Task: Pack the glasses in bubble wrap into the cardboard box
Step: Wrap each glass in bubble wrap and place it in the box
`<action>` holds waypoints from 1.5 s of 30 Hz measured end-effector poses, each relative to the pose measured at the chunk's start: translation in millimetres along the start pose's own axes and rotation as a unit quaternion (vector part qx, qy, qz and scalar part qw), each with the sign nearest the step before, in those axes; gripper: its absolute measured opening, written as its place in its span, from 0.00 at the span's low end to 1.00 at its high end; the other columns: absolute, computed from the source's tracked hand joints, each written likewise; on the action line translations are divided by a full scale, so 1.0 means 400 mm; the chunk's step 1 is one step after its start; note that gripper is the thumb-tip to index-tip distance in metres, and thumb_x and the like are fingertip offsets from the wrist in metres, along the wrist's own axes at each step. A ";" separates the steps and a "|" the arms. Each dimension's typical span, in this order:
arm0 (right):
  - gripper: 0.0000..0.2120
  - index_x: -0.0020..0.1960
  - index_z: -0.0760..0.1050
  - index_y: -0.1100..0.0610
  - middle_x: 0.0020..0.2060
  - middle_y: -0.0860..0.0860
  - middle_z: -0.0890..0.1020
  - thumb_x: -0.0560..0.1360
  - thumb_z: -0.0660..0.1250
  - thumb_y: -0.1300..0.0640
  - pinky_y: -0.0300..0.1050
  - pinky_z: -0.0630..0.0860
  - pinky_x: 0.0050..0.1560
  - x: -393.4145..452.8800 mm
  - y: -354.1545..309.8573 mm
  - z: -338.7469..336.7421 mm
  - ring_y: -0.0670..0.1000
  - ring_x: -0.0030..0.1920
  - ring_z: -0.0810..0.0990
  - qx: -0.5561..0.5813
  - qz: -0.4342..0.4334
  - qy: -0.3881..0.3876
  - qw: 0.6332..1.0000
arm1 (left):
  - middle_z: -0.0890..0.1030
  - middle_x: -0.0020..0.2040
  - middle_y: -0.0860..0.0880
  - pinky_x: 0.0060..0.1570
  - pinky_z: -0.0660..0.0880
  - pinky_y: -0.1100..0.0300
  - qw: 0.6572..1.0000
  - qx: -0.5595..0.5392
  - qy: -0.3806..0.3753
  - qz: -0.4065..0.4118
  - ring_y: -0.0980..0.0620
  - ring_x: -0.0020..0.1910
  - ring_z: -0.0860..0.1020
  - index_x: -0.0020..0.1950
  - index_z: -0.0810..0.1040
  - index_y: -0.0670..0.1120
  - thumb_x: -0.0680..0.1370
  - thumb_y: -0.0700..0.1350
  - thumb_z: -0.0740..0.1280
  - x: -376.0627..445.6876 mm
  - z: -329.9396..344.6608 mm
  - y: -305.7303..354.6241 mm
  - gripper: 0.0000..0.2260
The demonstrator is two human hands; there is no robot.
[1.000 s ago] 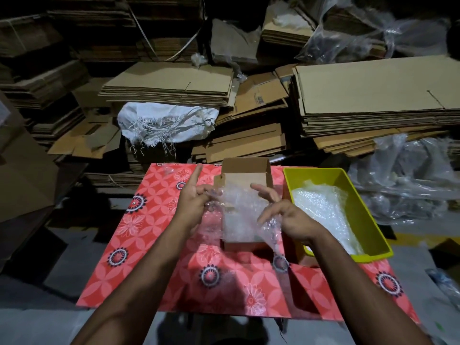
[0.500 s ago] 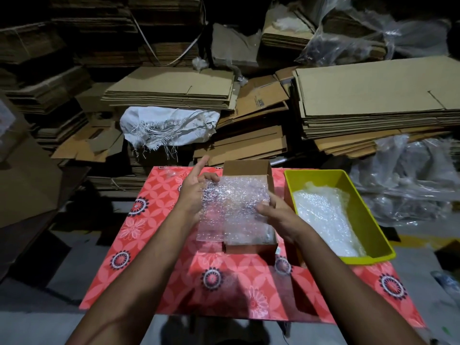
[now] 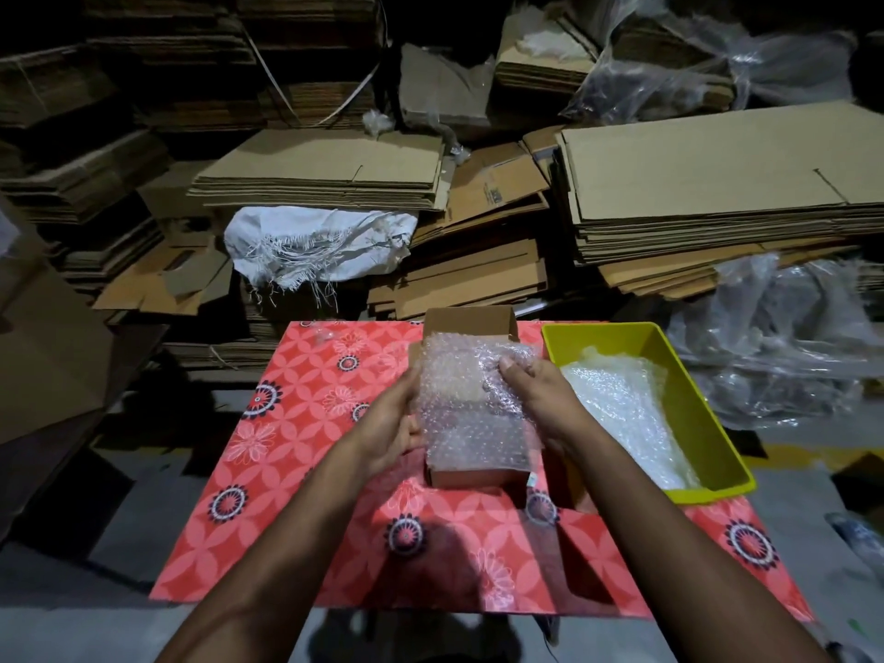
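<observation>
A small open cardboard box [image 3: 478, 476] stands on the red flowered table [image 3: 296, 452], its lid flap upright at the back. A clear sheet of bubble wrap [image 3: 471, 399] lies spread over the box's opening. My left hand [image 3: 392, 423] grips the sheet's left edge beside the box. My right hand [image 3: 535, 390] presses the sheet's right side, thumb on top. No glasses show through the wrap; the box's inside is hidden by it.
A yellow-green plastic bin [image 3: 689, 399] with more bubble wrap inside stands right of the box, close to my right wrist. Stacks of flattened cardboard [image 3: 717, 184], a white sack [image 3: 315, 241] and loose plastic sheeting [image 3: 784, 346] crowd the space behind the table.
The bubble wrap was held bunched above the box, then opened out flat. Both hands have lowered it onto the box's opening.
</observation>
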State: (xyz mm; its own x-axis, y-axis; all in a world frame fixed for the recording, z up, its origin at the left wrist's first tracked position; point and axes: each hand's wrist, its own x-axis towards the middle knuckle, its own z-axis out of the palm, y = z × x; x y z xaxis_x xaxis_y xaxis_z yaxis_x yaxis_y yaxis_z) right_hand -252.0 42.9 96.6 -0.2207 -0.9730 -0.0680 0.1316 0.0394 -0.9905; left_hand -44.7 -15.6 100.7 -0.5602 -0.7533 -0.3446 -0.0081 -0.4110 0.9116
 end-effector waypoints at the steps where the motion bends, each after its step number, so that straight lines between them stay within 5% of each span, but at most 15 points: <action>1: 0.11 0.46 0.79 0.57 0.39 0.54 0.79 0.82 0.64 0.51 0.48 0.71 0.47 0.002 0.004 -0.006 0.52 0.41 0.76 -0.007 -0.005 -0.009 1.000 | 0.73 0.71 0.39 0.66 0.72 0.39 1.000 0.024 0.000 0.007 0.38 0.67 0.75 0.75 0.69 0.46 0.78 0.64 0.63 -0.003 0.003 -0.005 0.32; 4: 0.14 0.48 0.77 0.55 0.38 0.47 0.80 0.81 0.65 0.44 0.43 0.70 0.44 -0.008 -0.007 -0.023 0.46 0.40 0.78 -0.062 0.022 -0.053 0.996 | 0.85 0.42 0.45 0.44 0.80 0.57 0.996 0.050 0.038 0.064 0.45 0.43 0.81 0.50 0.79 0.40 0.78 0.48 0.68 -0.006 0.013 0.003 0.11; 7: 0.19 0.60 0.73 0.55 0.43 0.49 0.82 0.76 0.71 0.44 0.42 0.73 0.47 -0.014 -0.008 -0.049 0.44 0.44 0.80 -0.092 0.058 -0.104 0.989 | 0.81 0.33 0.54 0.43 0.76 0.57 0.985 0.091 0.082 0.122 0.55 0.36 0.78 0.42 0.77 0.44 0.81 0.44 0.67 -0.004 0.015 0.020 0.08; 12: 0.18 0.66 0.73 0.57 0.36 0.52 0.77 0.77 0.70 0.60 0.42 0.71 0.38 -0.018 -0.009 -0.061 0.48 0.36 0.75 -0.058 -0.005 -0.101 0.993 | 0.86 0.46 0.49 0.54 0.78 0.52 0.977 0.087 0.071 0.179 0.50 0.46 0.83 0.52 0.82 0.46 0.78 0.43 0.70 0.000 0.010 0.031 0.04; 15: 0.08 0.56 0.76 0.61 0.39 0.49 0.84 0.79 0.64 0.70 0.40 0.77 0.43 -0.022 -0.023 -0.054 0.45 0.39 0.82 0.002 -0.032 -0.052 0.998 | 0.86 0.48 0.55 0.52 0.78 0.62 0.973 0.072 0.068 0.209 0.58 0.48 0.83 0.54 0.81 0.49 0.78 0.34 0.68 -0.008 0.015 0.044 0.11; 19: 0.12 0.44 0.84 0.63 0.41 0.53 0.87 0.77 0.63 0.73 0.43 0.80 0.49 -0.027 -0.037 -0.049 0.48 0.43 0.86 0.030 -0.012 -0.026 0.999 | 0.86 0.48 0.44 0.53 0.80 0.49 0.976 0.076 0.050 0.198 0.44 0.50 0.82 0.46 0.86 0.44 0.72 0.37 0.75 -0.003 0.006 0.050 0.05; 21: 0.07 0.40 0.83 0.62 0.37 0.53 0.86 0.71 0.69 0.73 0.43 0.79 0.43 -0.029 -0.041 -0.048 0.48 0.38 0.85 0.028 -0.046 -0.031 0.998 | 0.85 0.51 0.41 0.48 0.79 0.56 0.980 0.031 0.032 0.192 0.44 0.51 0.81 0.45 0.86 0.42 0.76 0.37 0.69 -0.005 0.007 0.047 0.05; 26: 0.19 0.38 0.83 0.57 0.37 0.52 0.83 0.68 0.64 0.79 0.38 0.75 0.41 -0.037 -0.048 -0.051 0.47 0.38 0.81 -0.041 -0.104 -0.066 0.992 | 0.83 0.60 0.49 0.66 0.63 0.60 0.982 0.016 0.028 0.185 0.56 0.67 0.74 0.51 0.83 0.44 0.85 0.45 0.55 -0.024 0.028 0.031 0.17; 28: 0.17 0.46 0.82 0.57 0.43 0.51 0.83 0.72 0.63 0.76 0.42 0.78 0.42 -0.035 -0.044 -0.052 0.48 0.41 0.82 0.041 -0.062 -0.051 0.996 | 0.81 0.63 0.53 0.71 0.64 0.53 0.980 0.057 0.039 0.188 0.56 0.69 0.72 0.54 0.84 0.49 0.81 0.42 0.65 -0.024 0.022 0.023 0.08; 30: 0.11 0.57 0.78 0.58 0.50 0.55 0.81 0.77 0.63 0.62 0.54 0.81 0.47 -0.038 -0.034 -0.056 0.54 0.46 0.82 0.192 0.007 -0.068 0.979 | 0.78 0.68 0.55 0.73 0.65 0.47 0.975 0.086 0.032 0.200 0.53 0.73 0.69 0.58 0.83 0.54 0.76 0.38 0.72 -0.020 0.015 0.019 0.15; 34: 0.38 0.70 0.73 0.57 0.55 0.66 0.82 0.71 0.66 0.30 0.61 0.76 0.58 -0.048 -0.002 -0.072 0.68 0.54 0.82 0.121 0.131 -0.112 0.978 | 0.73 0.68 0.55 0.56 0.74 0.59 0.972 0.091 0.040 0.212 0.56 0.61 0.72 0.70 0.73 0.61 0.75 0.32 0.71 -0.016 0.005 0.030 0.31; 36: 0.42 0.69 0.74 0.55 0.62 0.63 0.81 0.63 0.75 0.31 0.63 0.71 0.61 -0.053 -0.003 -0.064 0.68 0.60 0.79 0.066 0.141 -0.084 0.984 | 0.75 0.53 0.46 0.37 0.72 0.66 0.973 0.082 0.043 0.209 0.57 0.40 0.72 0.74 0.69 0.61 0.75 0.31 0.70 -0.013 -0.001 0.031 0.34; 38: 0.40 0.66 0.76 0.56 0.63 0.59 0.81 0.60 0.82 0.39 0.66 0.75 0.62 -0.052 -0.009 -0.064 0.62 0.61 0.81 0.001 0.125 -0.088 0.988 | 0.71 0.43 0.46 0.32 0.70 0.67 0.973 0.089 0.046 0.207 0.56 0.34 0.71 0.75 0.67 0.60 0.76 0.32 0.71 -0.009 -0.010 0.027 0.35; 42: 0.28 0.61 0.74 0.69 0.53 0.61 0.84 0.67 0.81 0.61 0.58 0.82 0.52 -0.048 -0.020 -0.060 0.61 0.53 0.84 -0.076 0.087 -0.071 0.991 | 0.71 0.69 0.45 0.61 0.72 0.53 0.980 0.065 0.058 0.179 0.49 0.68 0.71 0.76 0.65 0.59 0.76 0.37 0.72 -0.013 -0.003 0.029 0.34; 45: 0.42 0.53 0.69 0.75 0.43 0.59 0.76 0.57 0.87 0.51 0.59 0.77 0.51 -0.027 0.004 -0.072 0.62 0.46 0.81 -0.101 0.068 -0.036 0.992 | 0.72 0.72 0.49 0.66 0.71 0.52 0.985 0.104 0.050 0.130 0.52 0.69 0.73 0.77 0.64 0.48 0.74 0.42 0.74 -0.021 0.003 0.020 0.33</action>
State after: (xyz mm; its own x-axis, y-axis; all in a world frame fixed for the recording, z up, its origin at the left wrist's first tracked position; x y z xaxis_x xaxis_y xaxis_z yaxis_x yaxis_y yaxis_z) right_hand -277.3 60.0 92.4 -0.1446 -0.9688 -0.2014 -0.0429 0.2095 -0.9769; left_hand -41.1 -12.1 111.1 -0.4817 -0.8701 -0.1041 -0.0495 -0.0916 0.9946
